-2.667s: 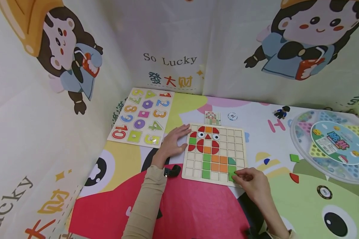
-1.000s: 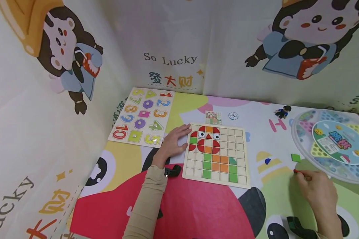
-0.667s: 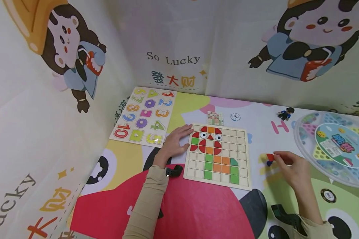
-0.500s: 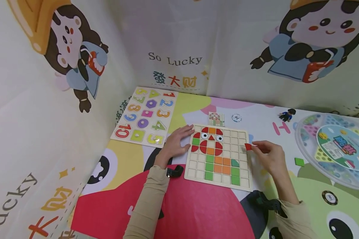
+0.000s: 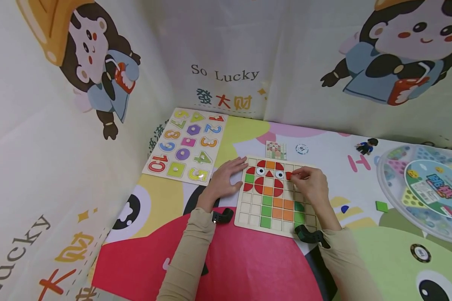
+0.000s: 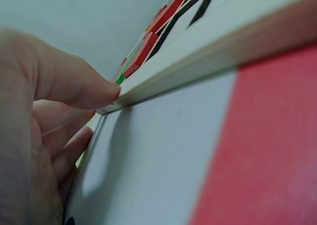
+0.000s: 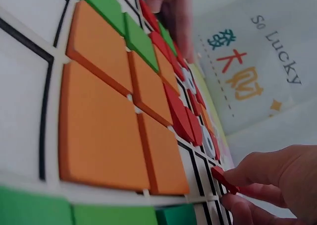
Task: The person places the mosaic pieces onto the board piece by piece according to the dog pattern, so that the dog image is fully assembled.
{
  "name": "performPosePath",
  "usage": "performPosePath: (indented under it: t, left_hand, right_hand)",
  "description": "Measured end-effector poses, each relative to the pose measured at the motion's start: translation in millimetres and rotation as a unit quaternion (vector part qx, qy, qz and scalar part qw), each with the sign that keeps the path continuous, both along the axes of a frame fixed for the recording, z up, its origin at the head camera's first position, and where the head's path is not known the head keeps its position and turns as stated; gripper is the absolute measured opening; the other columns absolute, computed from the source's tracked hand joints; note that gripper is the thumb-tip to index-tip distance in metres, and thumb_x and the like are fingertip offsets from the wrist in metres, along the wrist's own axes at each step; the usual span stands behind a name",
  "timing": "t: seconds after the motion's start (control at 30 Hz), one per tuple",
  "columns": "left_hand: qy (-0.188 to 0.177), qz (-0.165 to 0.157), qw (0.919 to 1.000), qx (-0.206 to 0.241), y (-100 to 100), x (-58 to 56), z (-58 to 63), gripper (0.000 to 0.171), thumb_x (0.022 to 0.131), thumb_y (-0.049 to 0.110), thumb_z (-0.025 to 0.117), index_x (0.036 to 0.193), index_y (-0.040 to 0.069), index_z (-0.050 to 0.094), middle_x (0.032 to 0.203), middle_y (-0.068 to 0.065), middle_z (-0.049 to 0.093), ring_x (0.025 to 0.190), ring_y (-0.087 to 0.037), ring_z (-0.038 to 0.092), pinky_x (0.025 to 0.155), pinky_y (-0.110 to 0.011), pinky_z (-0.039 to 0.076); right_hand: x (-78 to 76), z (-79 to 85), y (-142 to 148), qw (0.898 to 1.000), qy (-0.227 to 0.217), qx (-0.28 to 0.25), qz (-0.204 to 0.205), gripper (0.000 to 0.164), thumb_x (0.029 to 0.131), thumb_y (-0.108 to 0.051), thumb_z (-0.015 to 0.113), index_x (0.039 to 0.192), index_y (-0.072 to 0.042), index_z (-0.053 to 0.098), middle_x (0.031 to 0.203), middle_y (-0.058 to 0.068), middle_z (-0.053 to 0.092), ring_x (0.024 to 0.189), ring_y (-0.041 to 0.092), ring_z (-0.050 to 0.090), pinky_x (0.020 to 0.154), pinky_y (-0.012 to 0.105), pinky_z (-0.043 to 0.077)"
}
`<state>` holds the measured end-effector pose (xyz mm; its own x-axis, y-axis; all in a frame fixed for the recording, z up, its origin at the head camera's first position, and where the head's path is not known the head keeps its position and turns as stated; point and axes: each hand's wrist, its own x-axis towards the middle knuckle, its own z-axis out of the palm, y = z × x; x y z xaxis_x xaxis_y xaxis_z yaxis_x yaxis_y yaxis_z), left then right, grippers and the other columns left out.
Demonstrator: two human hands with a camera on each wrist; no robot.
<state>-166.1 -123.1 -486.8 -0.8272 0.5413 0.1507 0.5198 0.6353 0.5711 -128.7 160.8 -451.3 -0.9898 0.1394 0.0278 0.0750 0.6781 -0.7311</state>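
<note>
A square wooden grid board [image 5: 245, 207] lies on the table, carrying red, orange and green tiles and round eye pieces. My right hand [image 5: 313, 184] pinches a red curved-edge tile [image 5: 288, 176] between thumb and fingertips, just right of the right eye piece [image 5: 279, 174]. In the right wrist view, that red tile [image 7: 224, 179] is tilted at the grid's surface. My left hand [image 5: 223, 182] rests against the board's left edge with fingers extended. The left wrist view shows its thumb [image 6: 79, 84] touching the board's edge [image 6: 173, 84]; some fingers are partly hidden.
A number puzzle board [image 5: 178, 144] lies at left. Behind the grid are a small pattern card [image 5: 276, 149] and a chip [image 5: 302, 149]. To the right are a blue tile [image 5: 345, 209], green tile [image 5: 381, 206], black chip [image 5: 420, 253], toy figure [image 5: 367, 146] and round clear case [image 5: 381, 184].
My right hand left a green tile on the board, picked up the red tile from the table at right, and carried it left onto the grid. My left hand stayed at the board's edge.
</note>
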Motion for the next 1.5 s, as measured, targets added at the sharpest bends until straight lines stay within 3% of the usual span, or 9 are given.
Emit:
performPosePath:
  t: [0.17,0.43,0.93,1.07,1.2,1.37,1.5]
  left_hand:
    - [-0.003,0.006,1.0,-0.002,1.2,-0.1,0.0,0.061,0.086,0.019,0.064,0.145,0.011,0.052,0.157,0.001,0.037,0.147,-0.019,0.026,0.121,-0.039,0.018]
    - [0.0,0.0,1.0,0.003,0.9,0.6,-1.1,0.061,0.086,0.018,0.064,0.145,0.01,0.051,0.157,-0.001,0.037,0.147,-0.02,0.026,0.121,-0.039,0.019]
    - [0.002,0.006,1.0,0.006,-1.2,0.2,-1.0,0.061,0.085,0.019,0.063,0.144,0.011,0.052,0.157,-0.001,0.038,0.147,-0.02,0.027,0.12,-0.043,0.022]
    - [0.0,0.005,1.0,0.007,-0.3,0.3,-0.8,0.061,0.085,0.018,0.063,0.144,0.011,0.052,0.157,-0.001,0.038,0.147,-0.02,0.027,0.12,-0.044,0.022]
    - [-0.001,0.007,1.0,0.004,0.1,0.7,-0.4,0.06,0.085,0.018,0.064,0.144,0.01,0.052,0.156,-0.001,0.038,0.147,-0.02,0.027,0.12,-0.045,0.022]
    - [0.001,0.004,1.0,0.003,0.7,0.5,-1.3,0.06,0.085,0.019,0.063,0.144,0.01,0.052,0.156,-0.002,0.039,0.147,-0.021,0.028,0.12,-0.045,0.023]
    - [0.006,0.0,0.9999,0.01,1.7,0.6,-1.7,0.061,0.084,0.021,0.063,0.143,0.009,0.053,0.156,-0.002,0.039,0.146,-0.021,0.029,0.119,-0.045,0.023]
  right_hand:
    - [-1.5,0.2,-4.2,1.0,-0.011,0.013,-0.005,0.017,0.087,-0.015,0.074,0.091,0.002,0.073,0.079,0.015,0.069,0.068,0.024,0.055,0.053,0.029,0.04]
    - [-1.1,1.4,-6.0,1.0,-0.027,0.011,-0.01,0.021,0.088,-0.018,0.073,0.093,0.002,0.075,0.085,0.017,0.071,0.073,0.025,0.057,0.058,0.03,0.04]
    - [13.9,9.9,4.1,1.0,-0.008,-0.011,0.009,0.024,0.093,-0.017,0.066,0.106,0.002,0.073,0.101,0.02,0.07,0.091,0.035,0.068,0.074,0.038,0.057]
    - [21.3,12.5,20.5,1.0,-0.011,-0.027,-0.002,0.027,0.094,-0.018,0.065,0.111,0.003,0.071,0.105,0.021,0.068,0.091,0.034,0.065,0.069,0.028,0.057]
    - [28.8,16.3,44.4,0.998,-0.024,-0.043,-0.029,0.032,0.096,-0.022,0.063,0.114,0.004,0.07,0.109,0.023,0.067,0.09,0.033,0.064,0.062,0.016,0.05]
    - [39.1,17.6,71.1,0.995,-0.028,-0.055,-0.076,0.034,0.096,-0.025,0.063,0.115,0.003,0.07,0.104,0.018,0.069,0.082,0.019,0.063,0.056,0.019,0.049]
    - [47.3,19.1,89.2,0.994,-0.028,-0.067,-0.083,0.038,0.096,-0.026,0.063,0.117,0.005,0.068,0.095,0.007,0.071,0.075,0.003,0.063,0.059,0.014,0.049]
